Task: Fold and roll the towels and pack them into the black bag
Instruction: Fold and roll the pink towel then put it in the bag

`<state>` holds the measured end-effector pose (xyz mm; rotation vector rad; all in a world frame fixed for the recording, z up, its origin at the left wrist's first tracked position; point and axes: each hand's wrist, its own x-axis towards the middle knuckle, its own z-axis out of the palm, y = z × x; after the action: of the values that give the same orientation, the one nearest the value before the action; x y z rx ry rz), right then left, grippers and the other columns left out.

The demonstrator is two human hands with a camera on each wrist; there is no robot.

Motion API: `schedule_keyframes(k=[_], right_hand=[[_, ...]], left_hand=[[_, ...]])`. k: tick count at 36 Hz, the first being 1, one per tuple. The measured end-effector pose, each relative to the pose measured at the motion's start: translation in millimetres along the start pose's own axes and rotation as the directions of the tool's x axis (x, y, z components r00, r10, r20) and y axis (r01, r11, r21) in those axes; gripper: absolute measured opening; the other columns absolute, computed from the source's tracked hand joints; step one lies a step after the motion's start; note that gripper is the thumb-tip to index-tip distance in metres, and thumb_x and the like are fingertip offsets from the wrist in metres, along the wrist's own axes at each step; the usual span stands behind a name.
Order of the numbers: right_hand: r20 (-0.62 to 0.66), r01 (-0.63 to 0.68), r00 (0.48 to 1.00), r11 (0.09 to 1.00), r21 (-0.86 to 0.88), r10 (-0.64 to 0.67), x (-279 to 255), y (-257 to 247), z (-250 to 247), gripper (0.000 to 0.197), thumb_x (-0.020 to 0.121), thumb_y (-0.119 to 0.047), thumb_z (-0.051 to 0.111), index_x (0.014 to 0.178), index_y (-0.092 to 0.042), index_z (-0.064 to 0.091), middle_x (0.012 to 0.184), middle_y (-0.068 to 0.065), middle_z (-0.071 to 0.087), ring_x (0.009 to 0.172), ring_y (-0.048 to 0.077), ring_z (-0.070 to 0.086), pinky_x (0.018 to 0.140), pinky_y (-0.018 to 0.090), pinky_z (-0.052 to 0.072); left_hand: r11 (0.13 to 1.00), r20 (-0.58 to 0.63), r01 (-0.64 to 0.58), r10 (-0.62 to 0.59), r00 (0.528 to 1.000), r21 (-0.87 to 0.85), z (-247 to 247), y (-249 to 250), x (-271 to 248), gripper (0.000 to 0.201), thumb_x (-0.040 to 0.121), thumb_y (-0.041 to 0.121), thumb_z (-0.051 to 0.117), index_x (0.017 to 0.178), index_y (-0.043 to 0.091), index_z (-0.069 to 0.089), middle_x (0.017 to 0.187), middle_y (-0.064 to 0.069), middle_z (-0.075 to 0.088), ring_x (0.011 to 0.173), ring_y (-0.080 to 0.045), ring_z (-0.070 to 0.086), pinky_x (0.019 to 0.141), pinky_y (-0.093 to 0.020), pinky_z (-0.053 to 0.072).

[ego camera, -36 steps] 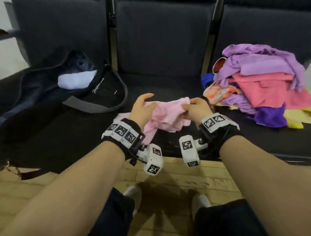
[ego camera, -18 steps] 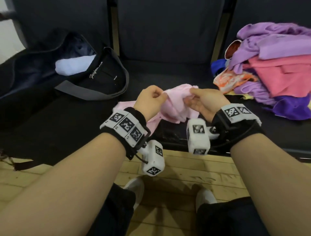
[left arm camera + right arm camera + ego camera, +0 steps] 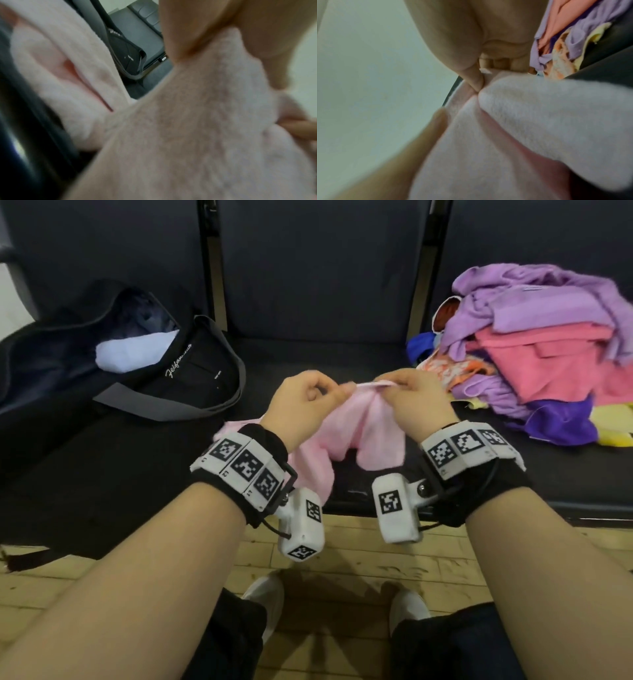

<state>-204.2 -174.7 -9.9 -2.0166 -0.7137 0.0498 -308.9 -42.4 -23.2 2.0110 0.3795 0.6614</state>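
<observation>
A light pink towel [image 3: 346, 426] hangs bunched between both hands, lifted off the dark seat cushion [image 3: 325, 361]. My left hand [image 3: 308, 402] pinches its top edge on the left, and my right hand [image 3: 411, 395] pinches the same edge a short way to the right. The left wrist view is filled with pink towel [image 3: 197, 128] under the thumb and fingers. In the right wrist view the thumb pinches a fold of the pink towel [image 3: 530, 108]. The open black bag [image 3: 113, 378] lies on the left seat with a white rolled towel [image 3: 133, 354] inside.
A pile of loose towels [image 3: 548, 344] in purple, coral, orange and yellow sits on the right seat. Dark seat backs [image 3: 322, 261] stand behind. Below the seat edge is a wooden floor [image 3: 342, 577] with my two white shoes.
Both hands raised the pink towel higher off the seat and came closer together on its top edge; the left hand went from open to pinching the cloth.
</observation>
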Motion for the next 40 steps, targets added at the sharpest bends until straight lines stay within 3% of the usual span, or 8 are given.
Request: schedule_keyframes(k=[5,10,15,17,21,28,34,40], right_hand=[[-0.192,-0.147,0.969,0.988,0.046,0.154,14,20,-21,0.024,0.093,-0.011,0.049,0.107,0.001,0.065,0.113,0.023,0.064,0.107,0.037,0.058,0.088,0.036,0.047],[-0.356,-0.235,0.893,0.959,0.158,0.277,16,41,-45,0.030,0.093,-0.012,0.049,0.112,0.006,0.063,0.112,0.024,0.064,0.097,0.031,0.060,0.075,0.024,0.038],[-0.135,-0.338,0.939,0.926,-0.169,0.317,14,48,-43,0.067,0.065,-0.026,0.066,0.130,-0.015,0.051,0.128,0.014,0.053,0.122,0.033,0.049,0.101,0.035,0.039],[0.062,-0.223,0.971,0.970,-0.095,0.229,6,36,-40,0.069,0.072,-0.016,0.071,0.137,-0.025,0.047,0.132,-0.001,0.049,0.125,0.017,0.045,0.097,0.020,0.035],[0.500,-0.051,0.866,0.995,0.091,-0.001,-16,4,-24,0.054,0.080,-0.027,0.075,0.131,-0.026,0.056,0.134,-0.013,0.055,0.124,-0.001,0.047,0.107,0.024,0.034],[0.573,0.027,0.805,0.975,0.219,-0.151,-25,-4,-9,0.046,0.074,-0.034,0.080,0.117,-0.034,0.062,0.115,-0.005,0.068,0.111,0.009,0.062,0.101,0.038,0.048],[0.526,0.290,0.833,0.945,-0.152,-0.171,-19,-1,-3,0.033,0.089,-0.025,0.065,0.122,-0.029,0.059,0.098,-0.019,0.061,0.107,0.009,0.059,0.080,0.009,0.038],[0.438,0.227,0.871,0.973,0.045,-0.223,-24,-1,-25,0.029,0.095,-0.008,0.053,0.115,-0.020,0.071,0.101,-0.006,0.072,0.091,-0.001,0.062,0.075,0.002,0.042]], left_hand=[[0.905,0.292,-0.087,-0.043,0.956,0.416,-9,-8,0,0.027,0.076,0.040,0.077,0.081,0.016,0.066,0.081,0.001,0.063,0.076,-0.015,0.056,0.071,-0.028,0.044],[0.915,0.157,0.030,-0.102,0.982,0.403,-16,-20,3,0.017,0.082,0.027,0.072,0.083,0.010,0.068,0.090,-0.006,0.068,0.082,-0.020,0.059,0.076,-0.032,0.045],[0.993,-0.032,0.063,-0.060,0.998,0.098,-10,-11,2,0.006,0.084,0.010,0.068,0.084,0.016,0.067,0.077,0.003,0.064,0.072,-0.007,0.058,0.069,-0.021,0.045],[0.998,-0.030,0.047,-0.046,0.999,0.034,-3,-3,0,0.011,0.083,0.005,0.066,0.085,0.016,0.067,0.078,0.005,0.067,0.071,0.000,0.060,0.069,-0.014,0.047],[0.999,0.062,0.046,-0.046,0.997,-0.004,9,7,-3,0.023,0.080,-0.003,0.061,0.075,0.019,0.064,0.076,-0.003,0.067,0.070,-0.010,0.060,0.067,-0.022,0.050],[0.990,0.085,0.061,-0.072,0.994,0.124,13,7,-3,0.021,0.082,0.001,0.055,0.074,0.020,0.057,0.070,-0.003,0.061,0.062,-0.010,0.053,0.059,-0.022,0.042],[0.984,0.116,0.066,-0.086,0.989,0.168,11,7,-2,0.022,0.082,0.004,0.061,0.069,0.019,0.054,0.059,0.000,0.054,0.054,-0.009,0.046,0.052,-0.016,0.038],[0.994,0.170,-0.016,-0.003,0.985,0.110,9,4,-4,0.014,0.083,0.019,0.072,0.074,0.018,0.062,0.076,-0.005,0.064,0.064,-0.005,0.053,0.058,-0.012,0.041]])
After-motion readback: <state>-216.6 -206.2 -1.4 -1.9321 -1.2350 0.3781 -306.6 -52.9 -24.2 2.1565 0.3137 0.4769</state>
